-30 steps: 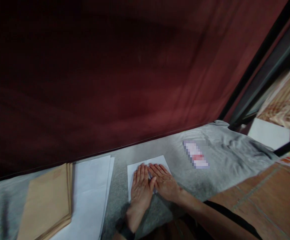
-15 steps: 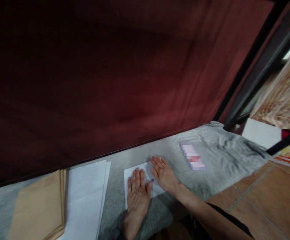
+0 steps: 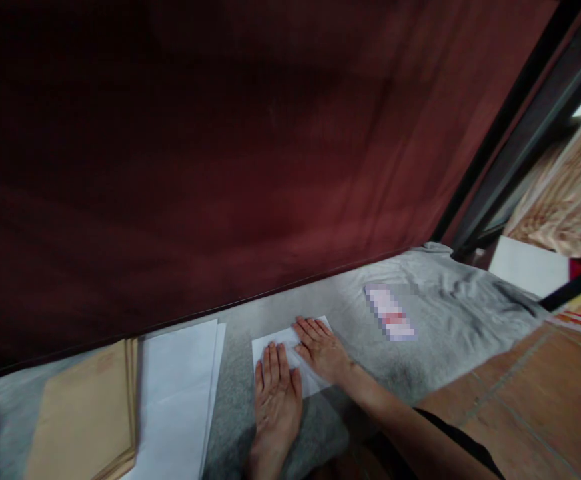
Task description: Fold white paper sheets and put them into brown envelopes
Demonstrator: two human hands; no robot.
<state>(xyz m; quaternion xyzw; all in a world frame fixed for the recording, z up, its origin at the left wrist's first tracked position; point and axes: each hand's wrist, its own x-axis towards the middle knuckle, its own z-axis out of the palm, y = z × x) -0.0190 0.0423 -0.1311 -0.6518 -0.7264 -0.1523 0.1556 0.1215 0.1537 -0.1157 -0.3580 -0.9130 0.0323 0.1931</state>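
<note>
A white sheet of paper (image 3: 315,383) lies on the grey cloth in front of me, partly covered by both hands. My left hand (image 3: 277,393) rests flat on its left part, fingers stretched out and pointing away from me. My right hand (image 3: 323,350) presses flat on the right part, with fingers extended toward the far left. Neither hand grips anything. The paper under my palms is mostly hidden.
To the left lie larger white sheets (image 3: 175,393) and a stack of brown envelopes (image 3: 85,413). A blurred pinkish-white packet (image 3: 390,313) is on the grey cloth (image 3: 450,313) to the right. A dark red panel (image 3: 250,187) rises behind; brown tiles (image 3: 510,393) show at right.
My right hand has slid a little left, toward my left hand, uncovering the paper's far right corner. The left hand stays on the paper. The view has shifted slightly.
</note>
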